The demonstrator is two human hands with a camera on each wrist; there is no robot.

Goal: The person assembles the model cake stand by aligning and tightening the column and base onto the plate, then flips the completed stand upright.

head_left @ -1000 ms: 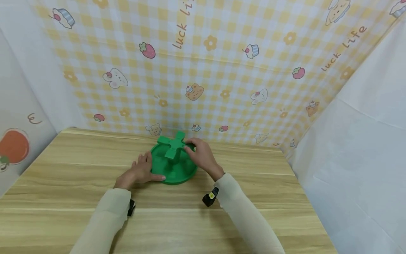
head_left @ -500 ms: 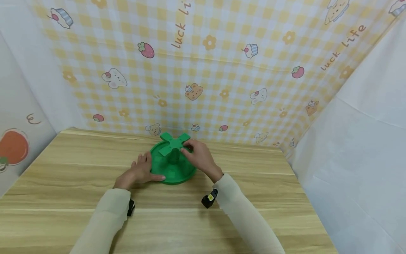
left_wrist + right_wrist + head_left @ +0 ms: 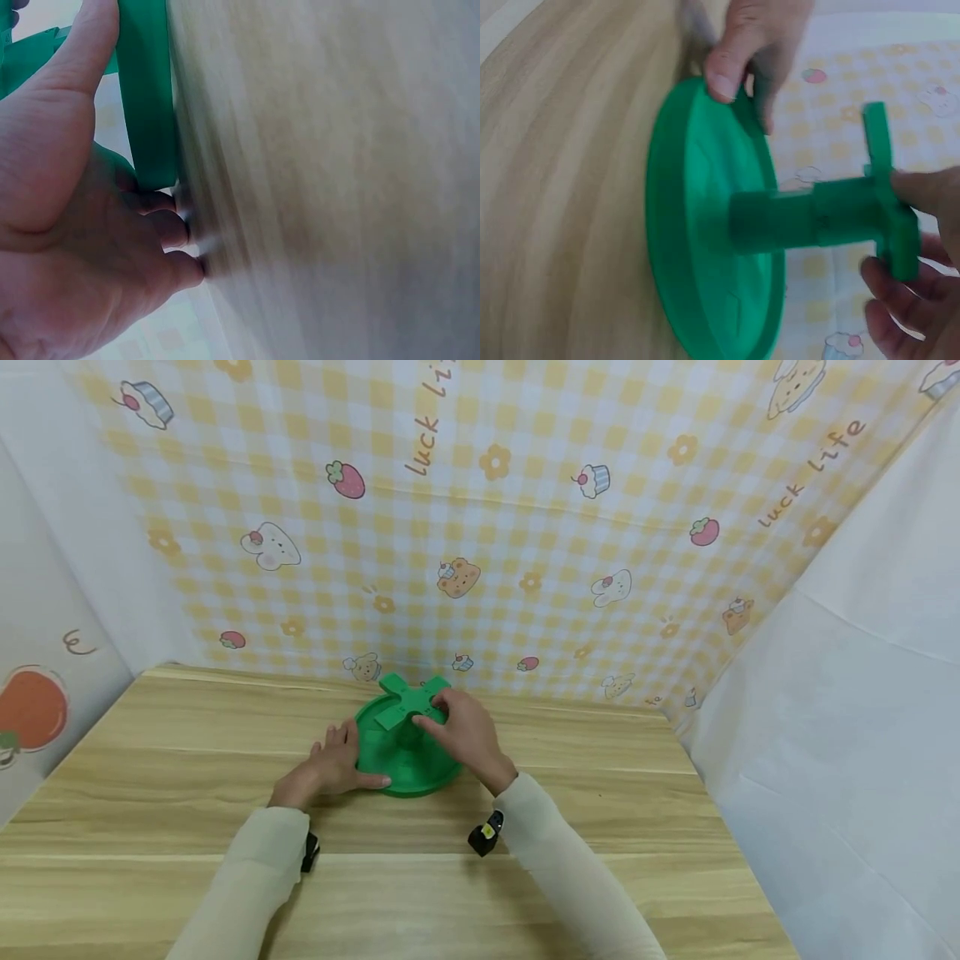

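A round green tray-like base with a raised rim lies on the wooden table. From its middle rises a green post, topped by a flat cross-shaped piece with arms sticking out. At the base's left side, my left hand holds the rim, thumb over the edge and fingers along the outside; the left wrist view shows the fingertips down by the tabletop. My right hand grips the cross-shaped piece from the right, thumb at the near side and fingers behind. In the right wrist view its fingers curl around one arm.
The wooden table meets a yellow checked cloth backdrop just behind the green base. White cloth hangs at the right, and another light panel stands at the left.
The cross-shaped piece has turned about the post since one second ago. My right hand has since shifted slightly left and toward me, its thumb lower on the piece. The left hand stays put.
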